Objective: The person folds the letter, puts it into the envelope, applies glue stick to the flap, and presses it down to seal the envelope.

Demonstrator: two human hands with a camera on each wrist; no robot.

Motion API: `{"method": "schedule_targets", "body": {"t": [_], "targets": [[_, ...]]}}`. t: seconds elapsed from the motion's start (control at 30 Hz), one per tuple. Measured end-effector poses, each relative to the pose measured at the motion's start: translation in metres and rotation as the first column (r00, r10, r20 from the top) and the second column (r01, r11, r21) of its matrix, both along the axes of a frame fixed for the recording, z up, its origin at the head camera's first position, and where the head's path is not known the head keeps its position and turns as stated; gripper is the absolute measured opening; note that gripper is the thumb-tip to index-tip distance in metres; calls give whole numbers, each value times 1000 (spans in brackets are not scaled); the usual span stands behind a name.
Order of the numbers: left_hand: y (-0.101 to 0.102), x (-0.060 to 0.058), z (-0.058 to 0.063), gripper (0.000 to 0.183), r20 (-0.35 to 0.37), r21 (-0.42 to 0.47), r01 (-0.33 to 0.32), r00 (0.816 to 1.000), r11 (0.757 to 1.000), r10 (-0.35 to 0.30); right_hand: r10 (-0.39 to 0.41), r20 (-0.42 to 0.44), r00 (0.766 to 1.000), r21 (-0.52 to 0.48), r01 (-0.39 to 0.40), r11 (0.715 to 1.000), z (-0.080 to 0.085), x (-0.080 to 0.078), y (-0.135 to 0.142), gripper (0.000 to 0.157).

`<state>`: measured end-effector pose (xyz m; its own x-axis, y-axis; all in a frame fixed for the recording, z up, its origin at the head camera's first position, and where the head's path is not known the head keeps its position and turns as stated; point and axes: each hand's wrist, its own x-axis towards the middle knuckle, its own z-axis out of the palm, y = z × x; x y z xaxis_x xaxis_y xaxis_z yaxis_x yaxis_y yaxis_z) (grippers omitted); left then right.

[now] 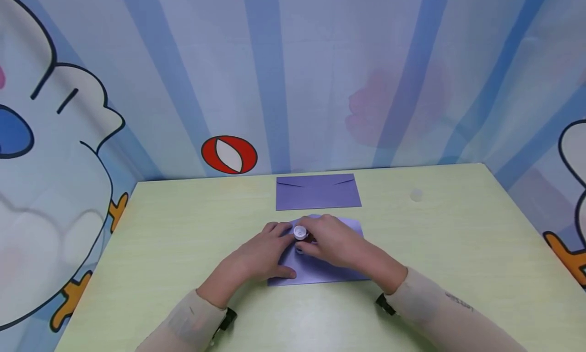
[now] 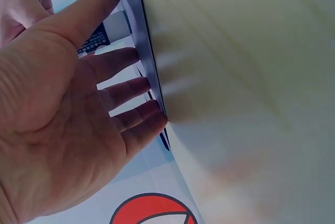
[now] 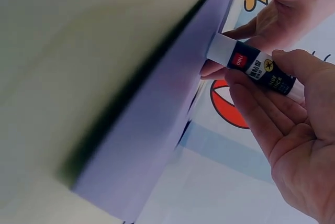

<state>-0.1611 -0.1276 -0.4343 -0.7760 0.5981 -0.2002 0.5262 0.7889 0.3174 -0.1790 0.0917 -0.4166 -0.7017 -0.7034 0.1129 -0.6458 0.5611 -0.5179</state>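
A lilac sheet of paper, perhaps an envelope (image 1: 316, 274), lies flat on the table in front of the person. On its left part the left hand (image 1: 262, 254) rests with fingers spread. In the left wrist view, the left fingertips touch the purple edge (image 2: 140, 30). The right hand (image 1: 336, 242) grips a glue stick (image 3: 256, 67) between thumb and fingers. The dark-labelled glue stick stands with its white end against the lilac paper, close to the left fingers. From the head view mostly the round white end on top (image 1: 300, 233) shows.
Beyond the lilac paper lies a darker purple envelope (image 1: 318, 193). A small translucent round piece (image 1: 416, 195) is on the right side of the pale table (image 1: 458, 230). Behind the table hangs a blue striped cloth backdrop (image 1: 311, 87) with cartoon prints.
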Motion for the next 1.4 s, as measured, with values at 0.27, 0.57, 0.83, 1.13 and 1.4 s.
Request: {"method": "schedule_targets", "body": {"t": [0.27,0.57,0.83,1.13,1.4], "targets": [[2,0,1,83,6,-19,-17,1000,1000,17,-32,-7,999,90,33,995,8,0,3,30],[3,0,2,84,1,-50,-26,1000,998,26,-73,0,997,127,72,989,11,-3,24,16],[4,-1,-1,84,5,-67,-37,999,997,37,-86,-23,996,119,88,989,12,-2,46,17],[5,-2,-1,83,4,-68,-31,999,997,31,-96,-33,995,114,99,989,14,0,62,20],[5,-2,-2,84,1,-65,-33,999,997,33,-80,-38,996,82,83,993,9,2,55,18]]}}
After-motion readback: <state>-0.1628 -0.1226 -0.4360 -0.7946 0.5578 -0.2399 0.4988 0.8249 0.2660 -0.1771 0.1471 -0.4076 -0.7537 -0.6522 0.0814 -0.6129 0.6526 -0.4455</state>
